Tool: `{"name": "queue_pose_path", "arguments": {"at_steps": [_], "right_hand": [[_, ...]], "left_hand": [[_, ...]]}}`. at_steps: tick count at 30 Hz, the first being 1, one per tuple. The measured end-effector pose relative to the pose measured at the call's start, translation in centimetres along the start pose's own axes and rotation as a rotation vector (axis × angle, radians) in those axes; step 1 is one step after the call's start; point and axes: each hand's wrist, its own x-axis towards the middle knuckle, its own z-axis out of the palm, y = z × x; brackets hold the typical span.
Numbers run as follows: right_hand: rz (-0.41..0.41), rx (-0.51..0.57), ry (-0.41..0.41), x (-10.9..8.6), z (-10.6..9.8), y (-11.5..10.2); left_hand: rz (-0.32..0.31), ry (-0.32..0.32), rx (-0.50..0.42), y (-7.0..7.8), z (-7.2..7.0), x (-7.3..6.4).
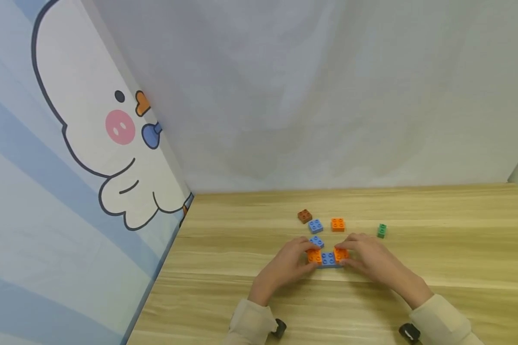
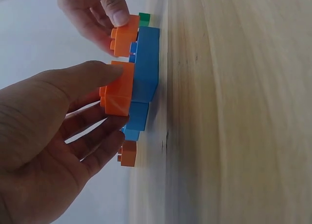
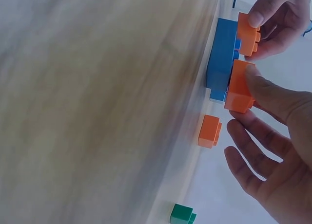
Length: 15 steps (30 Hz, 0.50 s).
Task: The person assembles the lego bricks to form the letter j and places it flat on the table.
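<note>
A long blue toy brick (image 1: 328,259) lies on the table in the head view, with an orange brick at each end of its studded top. My left hand (image 1: 287,261) pinches the left orange brick (image 2: 122,92) between thumb and fingers. On the other end, the right orange brick (image 3: 240,87) is pinched by my right hand (image 1: 373,257). Blue studs show between the two orange bricks. Right behind the long brick sits a smaller blue brick (image 1: 316,241), partly hidden by my left fingers.
Farther back on the wooden table (image 1: 224,230) lie a brown brick (image 1: 304,216), another blue brick (image 1: 315,226) and a loose orange brick (image 1: 338,224). A narrow green brick (image 1: 382,231) is off to the right. A pale curtain (image 1: 302,105) hangs behind the table.
</note>
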Motion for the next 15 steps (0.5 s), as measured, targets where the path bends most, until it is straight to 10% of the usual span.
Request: {"name": "queue_pose_path", "arguments": {"at_steps": [15], "right_hand": [[0.014,0.147,0.024,1.2,-1.4,1.2]], "left_hand": [[-0.001,-0.051,-0.075,0.7,1.0,0.8]]}}
